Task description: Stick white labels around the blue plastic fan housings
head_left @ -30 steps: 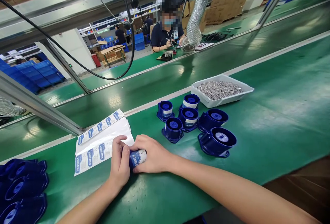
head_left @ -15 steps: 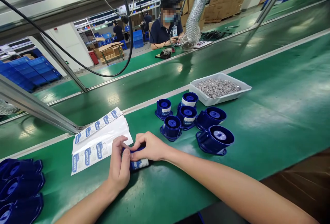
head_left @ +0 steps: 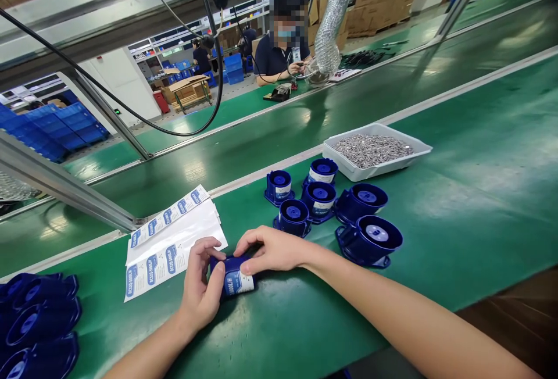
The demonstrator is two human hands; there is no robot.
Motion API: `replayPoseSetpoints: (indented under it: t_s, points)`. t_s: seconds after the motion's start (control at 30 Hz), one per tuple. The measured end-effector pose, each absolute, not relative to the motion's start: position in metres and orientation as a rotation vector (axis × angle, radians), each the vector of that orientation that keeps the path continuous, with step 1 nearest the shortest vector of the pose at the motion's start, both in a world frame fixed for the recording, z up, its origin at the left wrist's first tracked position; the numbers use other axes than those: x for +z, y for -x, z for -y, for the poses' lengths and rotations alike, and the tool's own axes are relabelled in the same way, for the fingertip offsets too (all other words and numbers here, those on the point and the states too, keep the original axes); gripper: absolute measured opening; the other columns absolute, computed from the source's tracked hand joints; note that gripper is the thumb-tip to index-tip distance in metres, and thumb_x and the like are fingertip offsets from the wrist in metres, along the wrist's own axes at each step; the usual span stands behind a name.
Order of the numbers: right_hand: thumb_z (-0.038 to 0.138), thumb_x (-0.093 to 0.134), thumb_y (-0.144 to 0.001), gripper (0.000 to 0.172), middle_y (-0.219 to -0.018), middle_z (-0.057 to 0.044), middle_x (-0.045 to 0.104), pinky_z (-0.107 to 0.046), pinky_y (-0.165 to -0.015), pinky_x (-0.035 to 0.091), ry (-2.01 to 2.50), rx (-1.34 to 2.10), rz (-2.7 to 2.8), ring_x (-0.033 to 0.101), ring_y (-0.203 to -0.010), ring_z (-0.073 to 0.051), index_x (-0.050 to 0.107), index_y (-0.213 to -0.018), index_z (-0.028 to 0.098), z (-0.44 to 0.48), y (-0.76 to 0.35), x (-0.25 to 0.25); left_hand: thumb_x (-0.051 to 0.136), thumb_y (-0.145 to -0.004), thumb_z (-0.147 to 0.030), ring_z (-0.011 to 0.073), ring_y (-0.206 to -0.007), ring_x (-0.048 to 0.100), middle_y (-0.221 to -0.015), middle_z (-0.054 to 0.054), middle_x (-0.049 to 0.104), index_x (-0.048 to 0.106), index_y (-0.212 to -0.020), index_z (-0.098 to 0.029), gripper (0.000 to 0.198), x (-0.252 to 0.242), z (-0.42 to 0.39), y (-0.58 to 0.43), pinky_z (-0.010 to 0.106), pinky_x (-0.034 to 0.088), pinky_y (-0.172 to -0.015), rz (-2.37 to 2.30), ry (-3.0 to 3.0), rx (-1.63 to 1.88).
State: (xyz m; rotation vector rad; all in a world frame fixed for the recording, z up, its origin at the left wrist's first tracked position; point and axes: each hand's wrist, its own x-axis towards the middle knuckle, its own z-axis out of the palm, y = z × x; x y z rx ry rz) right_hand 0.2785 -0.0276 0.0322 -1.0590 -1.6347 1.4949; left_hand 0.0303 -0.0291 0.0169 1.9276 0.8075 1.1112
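Note:
A blue round housing (head_left: 231, 268) lies on its side on the green table, with a white and blue label on its curved face. My left hand (head_left: 204, 280) grips its left side, the thumb on the label's left end. From the right, my right hand (head_left: 268, 253) holds it with the thumb on the label's right part and the fingers curled over the top. Sheets of labels (head_left: 174, 239) lie just behind my left hand. Several blue housings, one of them a larger one (head_left: 370, 240), stand upright to the right, some bearing labels.
Behind the housings a white tray (head_left: 377, 149) holds many small metal parts. More blue parts (head_left: 41, 315) sit at the lower left. A metal post (head_left: 74, 184) rises at the left. Across the tables sits a person (head_left: 279, 56), beside a silver duct (head_left: 329, 36).
My right hand has shifted slightly right and its thumb now lies on the label's right part. More of the label and housing shows between my hands. The view has shifted slightly.

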Motion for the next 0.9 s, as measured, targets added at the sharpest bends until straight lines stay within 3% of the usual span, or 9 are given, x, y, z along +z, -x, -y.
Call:
replayPoseSetpoints:
  t_s: [0.17,0.37,0.57,0.7,0.8,0.9]
  points:
    - [0.035,0.096,-0.067,0.07,-0.128,-0.011,0.078,-0.031,-0.088,0.062,0.968,1.728,1.588,0.072,-0.116,-0.026,0.076,-0.132,0.018,0.025,-0.282,0.031,0.065,-0.103,-0.035,0.0211,-0.099,0.065,-0.113,0.006,0.063,0.062,-0.122,-0.027,0.022,0.011,0.018,-0.032,0.04,0.052,-0.094,-0.624,-1.727,1.187]
    - [0.052,0.093,-0.071,0.072,-0.102,-0.012,0.08,-0.021,-0.051,0.055,1.134,1.749,1.246,0.071,-0.075,-0.017,0.076,-0.127,0.009,0.031,-0.25,0.024,0.057,-0.106,-0.05,0.0223,-0.109,0.062,-0.11,0.005,0.066,0.066,-0.111,-0.023,0.029,0.012,0.008,-0.039,0.043,0.051,-0.106,-0.825,-1.431,1.334]
    - [0.062,0.083,-0.079,0.056,-0.077,-0.002,0.067,-0.016,-0.045,0.051,0.98,1.915,1.065,0.06,-0.059,-0.009,0.082,-0.105,0.013,0.037,-0.234,0.028,0.056,-0.103,-0.06,0.022,-0.105,0.058,-0.104,0.006,0.064,0.066,-0.093,-0.02,0.042,0.029,-0.004,-0.045,0.038,0.057,-0.093,-0.973,-1.151,1.439]
    - [0.056,0.089,-0.077,0.059,-0.092,-0.006,0.073,-0.024,-0.053,0.06,0.727,1.997,0.877,0.07,-0.07,-0.016,0.078,-0.122,0.02,0.038,-0.233,0.027,0.055,-0.101,-0.066,0.0246,-0.114,0.059,-0.111,0.007,0.065,0.066,-0.103,-0.023,0.044,0.038,-0.004,-0.04,0.04,0.054,-0.098,-0.912,-1.085,1.542]
    - [0.05,0.092,-0.078,0.065,-0.111,-0.006,0.077,-0.031,-0.071,0.064,0.544,1.925,0.827,0.074,-0.086,-0.019,0.071,-0.136,0.031,0.038,-0.237,0.024,0.068,-0.095,-0.061,0.0313,-0.133,0.055,-0.134,0.01,0.065,0.068,-0.123,-0.027,0.044,0.021,0.005,-0.034,0.043,0.051,-0.107,-0.768,-1.166,1.483]
    - [0.041,0.095,-0.077,0.072,-0.129,-0.005,0.075,-0.032,-0.091,0.059,0.457,1.849,0.87,0.075,-0.104,-0.019,0.066,-0.143,0.039,0.04,-0.24,0.022,0.072,-0.092,-0.056,0.0386,-0.149,0.046,-0.155,0.011,0.058,0.063,-0.141,-0.03,0.055,-0.006,0.013,-0.031,0.049,0.047,-0.115,-0.577,-1.219,1.299]
